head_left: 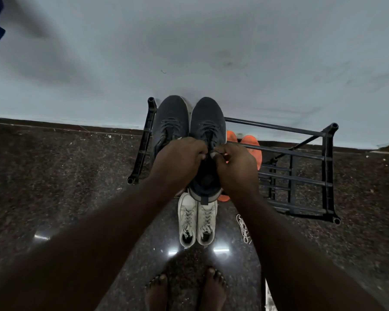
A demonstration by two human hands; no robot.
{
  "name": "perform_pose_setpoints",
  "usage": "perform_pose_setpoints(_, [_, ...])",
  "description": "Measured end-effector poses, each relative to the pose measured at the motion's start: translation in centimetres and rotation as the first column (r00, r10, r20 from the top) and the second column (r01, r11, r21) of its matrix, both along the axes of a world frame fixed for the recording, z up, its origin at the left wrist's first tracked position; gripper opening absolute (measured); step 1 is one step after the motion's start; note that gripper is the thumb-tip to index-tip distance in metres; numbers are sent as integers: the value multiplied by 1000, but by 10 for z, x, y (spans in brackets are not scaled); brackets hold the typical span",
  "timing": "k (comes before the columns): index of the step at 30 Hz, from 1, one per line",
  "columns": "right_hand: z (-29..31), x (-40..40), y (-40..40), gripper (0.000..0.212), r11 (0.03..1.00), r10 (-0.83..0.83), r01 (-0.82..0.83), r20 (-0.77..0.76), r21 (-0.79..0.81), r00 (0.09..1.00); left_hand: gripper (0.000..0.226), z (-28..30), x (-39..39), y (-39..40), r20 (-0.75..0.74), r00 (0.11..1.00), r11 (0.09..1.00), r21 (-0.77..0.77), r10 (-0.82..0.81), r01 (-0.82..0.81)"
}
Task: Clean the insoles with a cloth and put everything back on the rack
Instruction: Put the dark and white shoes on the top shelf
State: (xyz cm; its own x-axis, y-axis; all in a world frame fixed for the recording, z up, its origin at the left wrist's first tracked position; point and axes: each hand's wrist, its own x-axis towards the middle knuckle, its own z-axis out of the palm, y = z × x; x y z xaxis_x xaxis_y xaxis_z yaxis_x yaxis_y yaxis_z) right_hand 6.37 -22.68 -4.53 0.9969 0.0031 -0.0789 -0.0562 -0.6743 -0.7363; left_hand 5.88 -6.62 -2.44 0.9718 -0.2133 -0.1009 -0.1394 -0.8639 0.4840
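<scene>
Two hands, our left hand (pixel 180 158) and right hand (pixel 234 164), pinch the dark knit lace-up sneaker (pixel 208 131) at its collar on the black metal-bar rack (pixel 301 151); we judge it best seated level.

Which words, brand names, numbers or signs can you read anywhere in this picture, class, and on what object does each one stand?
None can be read.
Dark shoes on the rack: no legible logo or label; the left hand and right hand cover the opening of one.
White shoes on the floor: no readable mark.
Orange footwear: no text visible.
Wall: smudges only, no writing.
</scene>
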Motion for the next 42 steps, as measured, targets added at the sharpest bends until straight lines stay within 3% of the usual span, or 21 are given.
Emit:
perform_pose_setpoints(5, [4, -2, -1, 7, 987, -51, 61, -65, 150, 997, 5, 7, 1, -6, 38, 986, 980, -121, 165, -160])
perform_pose_setpoints(9, [5, -8, -3, 20, 961, -43, 78, -137, 265, 990, 4, 3, -1, -3, 4, 990, 973, -185, 143, -139])
perform_pose_setpoints(12, [3, -8, -3, 15, 959, -24, 64, -147, 275, 989, 12, -1, -4, 2, 2, 998, 985, -162, 63, -62])
perform_pose_setpoints(16, [4, -8, 0, 7, 970, -63, 98, -160, 223, 985, 8, -6, -9, 2, 25, 999, 996, -91, 26, -24])
perform_pose_setpoints(23, [-3, 0, 14, 31, 996, 9, -14, -64, -88, 998, 11, -3, -12, -13, 58, 996, 997, 27, 72, -74])
perform_pose_setpoints(26, [-2, -1, 17, 33, 992, 5, -12, -55, -124, 998, 34, -5, -25, -5, 103, 982, 982, 85, 161, -170])
perform_pose_setpoints(28, [-1, -4, 17, 40, 992, -27, 20, -52, -127, 998, 53, -4, -36, 5, 82, 949, 941, 124, 306, -314])
perform_pose_setpoints(31, [-4, -9, 17, 56, 985, -68, 53, -89, -162, 994, 77, -8, -50, 19, -187, 841, 855, -5, 508, -518])
perform_pose_setpoints(34, [-5, -11, 21, 56, 983, -68, 46, -123, -178, 990, 81, -12, -51, 28, -303, 854, 867, -139, 424, -479])
perform_pose_setpoints(42, [-6, -21, 37, 49, 990, -67, 59, -62, -129, 996, 85, -5, -41, 52, -289, 901, 925, -105, 323, -365])
